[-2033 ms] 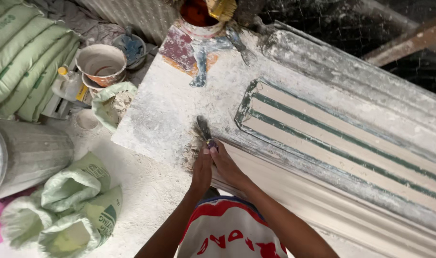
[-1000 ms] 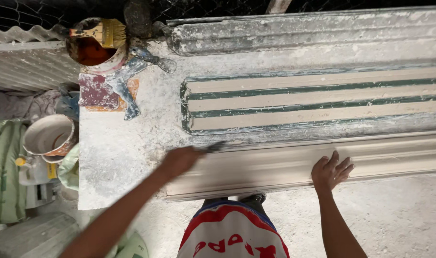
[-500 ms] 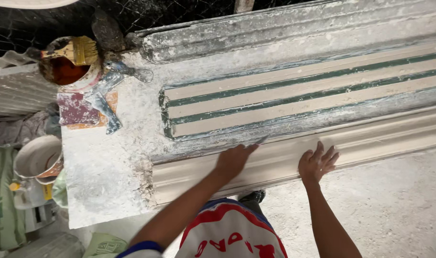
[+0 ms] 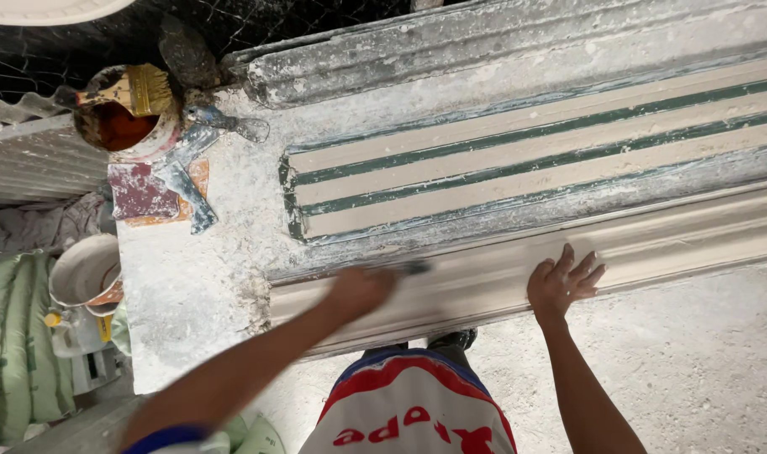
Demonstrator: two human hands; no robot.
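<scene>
Along the counter's near edge, I see my left hand (image 4: 360, 292), blurred, closed on a small scraper (image 4: 413, 268) touching the long plaster moulding (image 4: 669, 240); my right hand (image 4: 561, 283) rests flat, fingers spread, on it. Farther back, a paint tin (image 4: 124, 126) stands at the left corner.

Soft, even daylight, no glare and hardly any shadow. The left hand (image 4: 360, 291) is smeared with motion blur; the right hand (image 4: 561, 284) beside it is sharp.
</scene>
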